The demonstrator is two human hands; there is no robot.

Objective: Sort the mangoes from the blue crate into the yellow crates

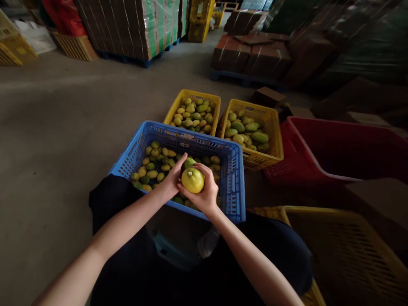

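A round yellow-green citrus fruit (192, 180) sits above the blue plastic crate (237, 178), gripped between both hands: the left hand (174, 177) closed on its near-left side, the right hand (204, 195) wrapped beneath. The blue crate holds a shallow layer of similar fruit. Beyond, two yellow plastic crates (276, 140) look well filled; the red plastic crate (318, 142) shows none.

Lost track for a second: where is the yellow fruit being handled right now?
In the head view, the yellow fruit sits centre frame, held between the left hand and right hand, over the blue crate.
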